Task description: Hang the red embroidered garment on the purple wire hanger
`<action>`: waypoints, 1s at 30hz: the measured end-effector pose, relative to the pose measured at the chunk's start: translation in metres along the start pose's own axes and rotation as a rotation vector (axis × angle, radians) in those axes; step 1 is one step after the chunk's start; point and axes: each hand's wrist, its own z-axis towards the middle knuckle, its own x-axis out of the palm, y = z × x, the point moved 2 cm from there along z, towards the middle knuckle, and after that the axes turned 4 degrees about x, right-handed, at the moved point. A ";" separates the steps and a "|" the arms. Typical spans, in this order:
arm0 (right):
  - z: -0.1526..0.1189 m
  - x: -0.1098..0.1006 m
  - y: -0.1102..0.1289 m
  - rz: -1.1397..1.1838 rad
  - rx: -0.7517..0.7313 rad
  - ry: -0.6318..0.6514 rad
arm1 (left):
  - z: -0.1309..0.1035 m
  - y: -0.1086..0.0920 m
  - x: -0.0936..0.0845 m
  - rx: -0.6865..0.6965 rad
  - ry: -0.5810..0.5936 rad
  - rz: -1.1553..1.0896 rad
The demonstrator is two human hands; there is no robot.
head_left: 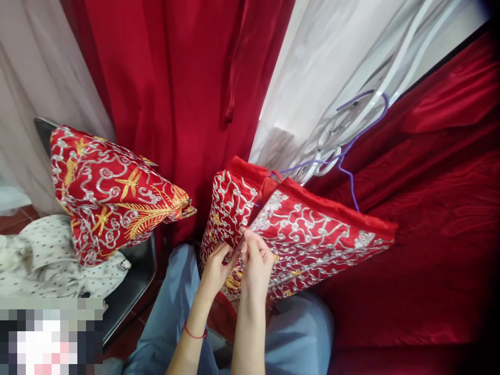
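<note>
Garment of red silver-embroidered cloth (316, 224), hung on thin purple hanger (353, 190), centre to right of frame; pinched at opening by left hand (216, 264) and right hand (257, 260), fabric spread either side of grip.

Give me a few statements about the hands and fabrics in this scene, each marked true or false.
1. The left hand and right hand touch the red satin garment with silver embroidery. True.
2. A thin red bracelet circles the right wrist. False: the bracelet circles the left wrist.
3. White cloth with dark dots lies on a black chair. True.
4. The purple wire hanger lies on the floor. False: the hanger hangs from white curled metalwork.
</note>
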 end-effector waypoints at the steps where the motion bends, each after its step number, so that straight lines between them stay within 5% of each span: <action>1: 0.004 0.005 0.011 -0.005 -0.040 0.000 | 0.000 -0.001 0.001 0.002 0.001 0.010; 7: 0.029 0.027 0.054 -0.050 -0.199 0.013 | 0.006 -0.009 0.007 0.041 -0.031 0.058; 15: 0.030 0.027 0.053 -0.092 -0.206 0.017 | 0.004 -0.013 0.009 0.047 -0.020 0.109; 20: 0.022 0.017 0.052 -0.294 -0.225 0.142 | 0.015 -0.024 -0.012 0.050 0.060 0.267; 23: 0.018 -0.013 0.070 -0.574 -0.366 0.133 | 0.040 -0.051 -0.039 0.163 0.114 0.152; 25: 0.018 -0.050 0.092 -0.702 -0.608 -0.036 | 0.067 -0.074 -0.059 0.271 0.057 0.127; 28: 0.023 -0.116 0.133 -0.867 -0.967 -0.421 | 0.116 -0.102 -0.084 0.388 -0.254 0.200; 30: 0.033 -0.154 0.160 -1.090 -1.101 -0.569 | 0.153 -0.108 -0.091 0.383 -0.440 0.306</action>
